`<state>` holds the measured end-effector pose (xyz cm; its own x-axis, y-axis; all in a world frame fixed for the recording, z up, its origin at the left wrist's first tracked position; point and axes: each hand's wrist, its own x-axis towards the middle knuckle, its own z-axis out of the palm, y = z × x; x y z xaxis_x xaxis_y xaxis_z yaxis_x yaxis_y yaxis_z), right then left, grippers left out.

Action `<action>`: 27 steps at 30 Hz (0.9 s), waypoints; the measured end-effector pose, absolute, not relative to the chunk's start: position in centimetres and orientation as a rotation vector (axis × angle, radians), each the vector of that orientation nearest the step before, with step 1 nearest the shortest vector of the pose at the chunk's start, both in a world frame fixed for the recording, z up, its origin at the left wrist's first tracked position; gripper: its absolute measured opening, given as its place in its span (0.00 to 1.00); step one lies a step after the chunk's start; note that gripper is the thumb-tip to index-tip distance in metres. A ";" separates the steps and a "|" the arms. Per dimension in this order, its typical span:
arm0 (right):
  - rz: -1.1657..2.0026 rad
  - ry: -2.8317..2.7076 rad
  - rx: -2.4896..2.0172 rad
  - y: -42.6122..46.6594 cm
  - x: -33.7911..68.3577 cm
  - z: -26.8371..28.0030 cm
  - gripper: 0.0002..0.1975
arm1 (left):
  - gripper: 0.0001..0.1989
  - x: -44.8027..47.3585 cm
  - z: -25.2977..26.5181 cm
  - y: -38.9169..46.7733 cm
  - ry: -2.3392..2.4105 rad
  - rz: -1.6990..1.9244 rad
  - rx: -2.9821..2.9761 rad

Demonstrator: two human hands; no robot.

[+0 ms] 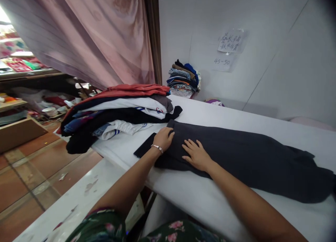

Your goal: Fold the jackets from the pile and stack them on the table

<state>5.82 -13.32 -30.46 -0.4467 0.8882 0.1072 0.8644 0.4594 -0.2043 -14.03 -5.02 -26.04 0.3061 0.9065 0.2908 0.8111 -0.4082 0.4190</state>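
Observation:
A long dark grey garment (236,158) lies spread lengthwise across the white table, its kind not clear. Near its left end my left hand (163,138), with a bracelet at the wrist, has its fingers bent and closed on the cloth. My right hand (196,154) rests flat on the same garment a little to the right, fingers spread. A narrow black flap of cloth (144,145) sticks out on the left beside my left hand. Just beyond that hand stands a heap of clothes (126,103) in red, white, black and blue.
The white-covered table (210,112) runs along a white wall with handwritten notes (229,42). A folded clothes stack (182,77) stands at the far end. A pink curtain (110,35) hangs behind the heap. Tiled floor (52,154) and cluttered shelves lie to the left.

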 end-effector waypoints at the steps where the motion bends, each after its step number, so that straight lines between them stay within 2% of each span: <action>1: 0.177 -2.504 -1.524 -13.2 5.9 -30.5 0.30 | 0.15 -13.3 -25.8 -4.5 1.548 0.698 2.391; 6: 0.194 -2.472 -1.515 -13.4 5.9 -30.2 0.29 | 0.17 -10.7 -25.8 -0.3 1.749 0.368 2.252; 10: 0.208 -2.404 -1.499 -13.8 5.9 -30.0 0.25 | 0.22 -10.0 -26.6 2.6 1.870 0.267 2.138; 12: 0.223 -2.377 -1.488 -13.9 5.9 -29.9 0.23 | 0.22 -9.8 -26.9 3.1 1.886 0.255 2.120; 18: 0.269 -2.335 -1.439 -13.9 6.2 -29.8 0.21 | 0.12 -9.9 -27.5 2.7 1.934 0.241 2.121; 23: 0.294 -2.316 -1.430 -13.6 6.3 -30.0 0.21 | 0.13 -10.3 -27.2 3.0 1.952 0.174 2.141; 27: 0.276 -2.324 -1.442 -13.3 6.3 -29.9 0.21 | 0.19 -8.7 -25.9 2.4 1.915 0.280 2.380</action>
<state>6.35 -13.34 -29.94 -0.3943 0.8917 0.2222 0.8149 0.4510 -0.3641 -8.72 2.43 -25.86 0.2048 0.9741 0.0955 0.9607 -0.2188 0.1710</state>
